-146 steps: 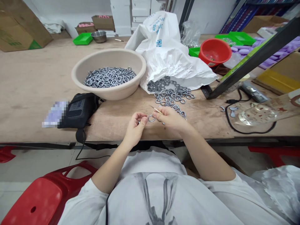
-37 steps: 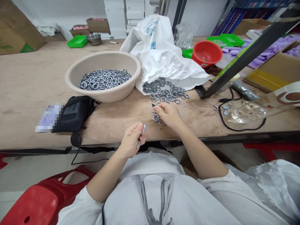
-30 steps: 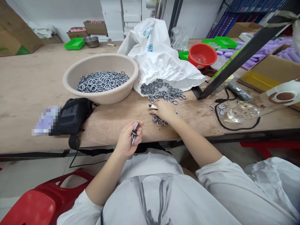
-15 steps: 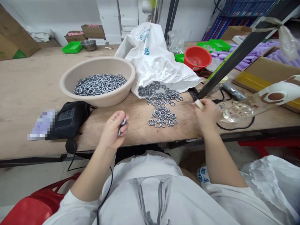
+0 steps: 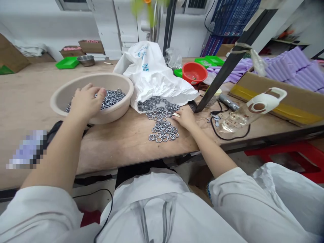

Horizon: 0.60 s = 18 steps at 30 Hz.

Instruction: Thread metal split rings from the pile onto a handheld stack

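Note:
My left hand (image 5: pixel 86 103) is over the near side of a beige basin (image 5: pixel 129 88), fingers apart, and I see no ring in it. Many grey metal rings (image 5: pixel 112 98) lie in the basin, partly hidden by this hand. Closed on a small whitish flat piece (image 5: pixel 176 115), my right hand (image 5: pixel 186 118) rests at the right edge of the loose rings. These rings (image 5: pixel 164 128) spread over the table from the mouth of a white woven sack (image 5: pixel 162 72).
A slanted dark metal post (image 5: pixel 222 67) stands right of the sack. Beyond it are a clear bottle (image 5: pixel 235 121), a cable and a cardboard box (image 5: pixel 273 96) with purple pieces. A red bowl (image 5: pixel 194 72) sits behind. A black pouch (image 5: pixel 54 130) lies below the basin.
My left hand has moved from the table front to over the basin, and its fingers have opened; the rings it held are gone from it. My right hand has come left to the rings.

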Motion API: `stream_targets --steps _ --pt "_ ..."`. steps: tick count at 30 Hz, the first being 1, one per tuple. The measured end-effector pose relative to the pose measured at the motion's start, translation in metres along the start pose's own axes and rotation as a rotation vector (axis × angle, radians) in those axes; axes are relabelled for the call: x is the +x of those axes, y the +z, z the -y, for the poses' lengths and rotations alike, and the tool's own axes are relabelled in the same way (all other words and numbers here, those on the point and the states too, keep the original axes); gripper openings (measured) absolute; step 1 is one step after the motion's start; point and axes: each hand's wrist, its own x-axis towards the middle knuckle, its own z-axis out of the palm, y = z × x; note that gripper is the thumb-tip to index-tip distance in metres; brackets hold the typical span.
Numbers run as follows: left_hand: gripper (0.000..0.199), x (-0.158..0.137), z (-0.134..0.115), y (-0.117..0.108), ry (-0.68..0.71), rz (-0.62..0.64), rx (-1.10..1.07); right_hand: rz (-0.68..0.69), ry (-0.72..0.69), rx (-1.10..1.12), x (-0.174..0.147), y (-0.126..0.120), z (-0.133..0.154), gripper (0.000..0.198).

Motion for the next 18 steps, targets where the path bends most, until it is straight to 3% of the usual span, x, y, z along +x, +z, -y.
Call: stream_targets --steps 2,4,7,10,13,18 --pt "0.009 -0.024 0.004 0.015 0.211 -0.088 0.177 0.0 0.019 0.063 0.004 0.0 -0.003 0.025" --pt "0.008 -0.057 0.008 0.038 0.26 -0.086 0.287 0.008 0.022 0.112 -0.001 -0.003 0.0 0.021" --pt "0.004 -0.106 0.017 0.082 0.117 0.08 0.275 0.037 -0.013 0.296 -0.029 -0.006 0.027 0.021" --pt "0.009 -0.14 0.031 0.119 -0.015 0.213 0.125 0.067 -0.077 0.868 -0.072 -0.004 0.07 0.026" --pt "0.021 -0.16 0.043 0.138 -0.107 0.254 -0.094 0.156 -0.098 1.152 -0.109 0.0 0.102 0.03" --pt "0.046 -0.181 0.043 0.136 -0.39 0.2 -0.522 0.183 -0.214 1.093 -0.132 0.008 0.115 0.031"
